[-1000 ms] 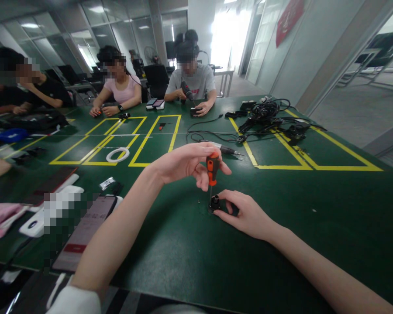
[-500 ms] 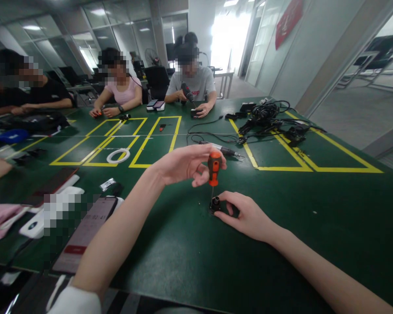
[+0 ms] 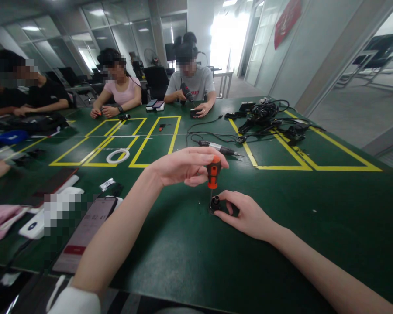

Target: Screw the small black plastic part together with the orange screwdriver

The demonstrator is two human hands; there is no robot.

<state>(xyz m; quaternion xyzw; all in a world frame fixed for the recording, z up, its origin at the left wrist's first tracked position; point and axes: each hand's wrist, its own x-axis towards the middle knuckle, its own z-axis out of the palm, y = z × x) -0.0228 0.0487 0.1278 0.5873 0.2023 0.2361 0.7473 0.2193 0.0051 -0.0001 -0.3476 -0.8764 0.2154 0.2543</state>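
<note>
An orange and black screwdriver (image 3: pixel 212 173) stands nearly upright, its thin shaft pointing down at a small black part (image 3: pixel 215 203) on the green table (image 3: pixel 170 244). My left hand (image 3: pixel 190 167) grips the handle from the left, fingers over its top. Between the thumb and index finger of my right hand (image 3: pixel 247 213) the black part is held against the table. The exact contact of the tip is too small to tell.
Beyond my hands lies a grey and black electric screwdriver (image 3: pixel 218 148). Tangled black cables (image 3: pixel 265 114) fill the back right. A white ring (image 3: pixel 118 156), a phone (image 3: pixel 88 231) and a white power strip (image 3: pixel 52 211) are at left. Several people sit across the table.
My left hand's fingers have shifted on the screwdriver, and now cover its top; the handle has moved slightly left and down. My right hand and the black part look nearly still.
</note>
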